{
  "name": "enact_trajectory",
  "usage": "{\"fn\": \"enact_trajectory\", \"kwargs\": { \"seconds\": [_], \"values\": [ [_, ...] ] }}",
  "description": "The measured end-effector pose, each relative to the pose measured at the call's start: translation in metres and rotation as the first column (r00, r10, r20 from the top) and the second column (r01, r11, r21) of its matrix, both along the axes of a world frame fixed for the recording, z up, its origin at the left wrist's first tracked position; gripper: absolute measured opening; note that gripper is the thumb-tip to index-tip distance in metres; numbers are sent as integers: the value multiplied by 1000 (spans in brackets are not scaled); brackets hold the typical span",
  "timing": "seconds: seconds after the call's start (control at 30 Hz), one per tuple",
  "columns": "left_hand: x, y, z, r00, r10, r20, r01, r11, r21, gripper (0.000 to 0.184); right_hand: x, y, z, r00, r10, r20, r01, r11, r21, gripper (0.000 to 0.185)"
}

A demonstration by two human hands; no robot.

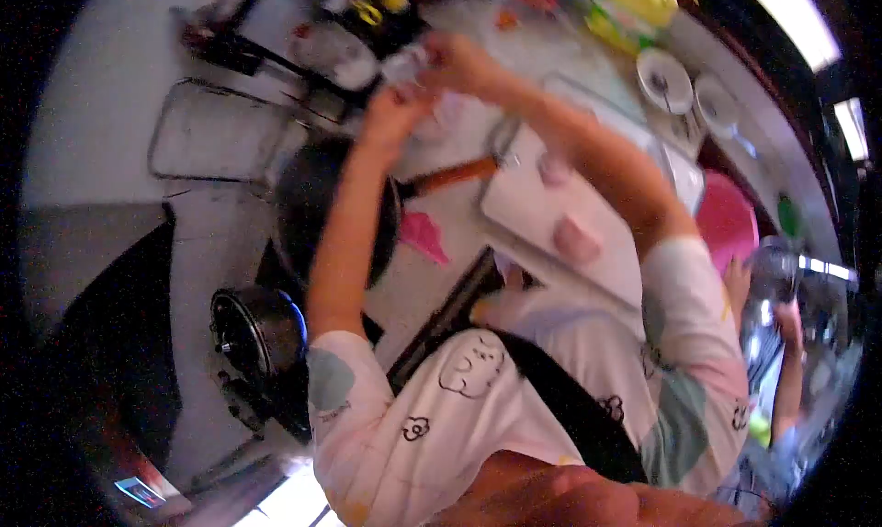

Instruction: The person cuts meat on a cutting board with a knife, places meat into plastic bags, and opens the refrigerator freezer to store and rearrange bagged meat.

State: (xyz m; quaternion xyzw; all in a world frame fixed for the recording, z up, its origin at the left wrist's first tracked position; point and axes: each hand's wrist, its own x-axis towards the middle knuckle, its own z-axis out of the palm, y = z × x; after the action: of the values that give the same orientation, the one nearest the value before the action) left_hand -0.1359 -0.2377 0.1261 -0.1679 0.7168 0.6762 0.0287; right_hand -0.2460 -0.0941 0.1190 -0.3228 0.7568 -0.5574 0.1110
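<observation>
Both arms stretch out over the counter, and the hands meet at a small clear, whitish thing (404,68), whose kind is lost in the blur. My left hand (397,113) is closed at its near side. My right hand (459,65) bends over it from the other side, fingers curled against it. A dark wok (303,205) with a wooden handle (455,173) lies under my left forearm. Beneath my right forearm is a white cutting board (524,205) bearing pale pink pieces of meat (576,239).
A bowl of food (335,54) stands beyond the hands. A pink cloth (424,238) lies beside the wok, and a black pot (248,329) is nearer. White bowls (664,81), a yellow bag (634,3) and a pink basin (726,219) line the right. Another person's hand (788,325) works there.
</observation>
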Motion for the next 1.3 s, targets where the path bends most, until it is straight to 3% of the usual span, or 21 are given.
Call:
{"fn": "enact_trajectory", "kwargs": {
  "seconds": [0.07, 0.17, 0.23, 0.27, 0.33, 0.4, 0.43, 0.47, 0.5, 0.57, 0.63, 0.67, 0.7, 0.73, 0.77, 0.8, 0.87, 1.0, 1.13, 1.23, 1.3],
  "values": [
    [-2, -20, -10, 998, 66, -22, -59, 970, 236, 15, -19, -9, -13, 997, -37, 61, 46, 987, -157, 24],
    [-14, -60, -4, 992, 85, 93, -114, 918, 379, 25, -70, -18, -18, 863, 150, 482, 76, 905, -418, 21],
    [-20, -43, 17, 952, 284, 116, -303, 805, 510, 33, -73, 24, 8, 807, 345, 480, -157, 908, -389, 26],
    [-29, -42, 13, 955, 270, 121, -293, 807, 513, 33, -71, 38, 3, 810, 332, 484, -143, 912, -386, 26],
    [-27, -66, -1, 948, 300, 104, -306, 780, 545, 37, -40, 32, -9, 984, 84, 160, -75, 995, -66, 25],
    [-24, -88, -67, 865, 480, 144, -486, 731, 478, 31, -18, 24, -17, 959, -47, -278, 100, 979, 177, 25],
    [-16, -93, -86, 938, 319, 134, -319, 645, 694, 28, -23, 16, -27, 941, 34, -338, 93, 931, 353, 26],
    [-14, -74, -73, 936, 310, 165, -331, 619, 712, 26, -28, 7, -38, 911, 136, -389, 90, 855, 510, 26],
    [-15, -53, -59, 933, 301, 196, -344, 593, 728, 24, -37, 29, -54, 933, 268, -241, -11, 690, 724, 25],
    [0, -34, -32, 809, 517, 281, -574, 591, 566, 22, -39, 38, -77, 990, 59, 125, -104, 915, 390, 22],
    [16, -42, -37, 948, 254, 190, -318, 754, 575, 19, -53, 37, -108, 963, 124, 241, -147, 986, 80, 23],
    [27, -40, -39, 937, 296, 187, -349, 739, 577, 19, -59, 34, -123, 956, 190, 225, -188, 982, -27, 26],
    [32, -43, -37, 969, 194, 153, -238, 900, 366, 16, -61, 32, -130, 975, 219, 36, -209, 962, -176, 22],
    [32, -30, -32, 987, 66, 146, -84, 989, 124, 13, -56, 17, -119, 959, 189, 212, -126, 952, -279, 20],
    [38, -48, -51, 955, 231, 188, -202, 966, -159, 10, -55, 2, -123, 912, 165, 376, -12, 926, -377, 18],
    [39, -25, -41, 959, 233, 163, -204, 963, -177, 10, -34, 26, -89, 616, 85, 784, 273, 910, -313, 18],
    [30, -17, -26, 915, 374, 154, -363, 927, -98, 10, -16, 64, -46, 706, -64, 705, 46, 998, 45, 22],
    [40, -3, -31, 940, 342, -11, -342, 940, -21, 22, 18, 90, -14, 876, -107, 471, -58, 944, 324, 26],
    [38, 0, -31, 959, 279, -55, -280, 960, -2, 18, 21, 108, -33, 947, 35, 320, -129, 952, 278, 26],
    [37, 1, -25, 952, 301, -52, -302, 953, -2, 13, 23, 106, -5, 880, -37, 473, -132, 938, 320, 35],
    [37, -4, -20, 957, 281, -68, -281, 960, 8, 16, 24, 103, 9, 927, 54, 372, -107, 987, 123, 48]
  ]
}}
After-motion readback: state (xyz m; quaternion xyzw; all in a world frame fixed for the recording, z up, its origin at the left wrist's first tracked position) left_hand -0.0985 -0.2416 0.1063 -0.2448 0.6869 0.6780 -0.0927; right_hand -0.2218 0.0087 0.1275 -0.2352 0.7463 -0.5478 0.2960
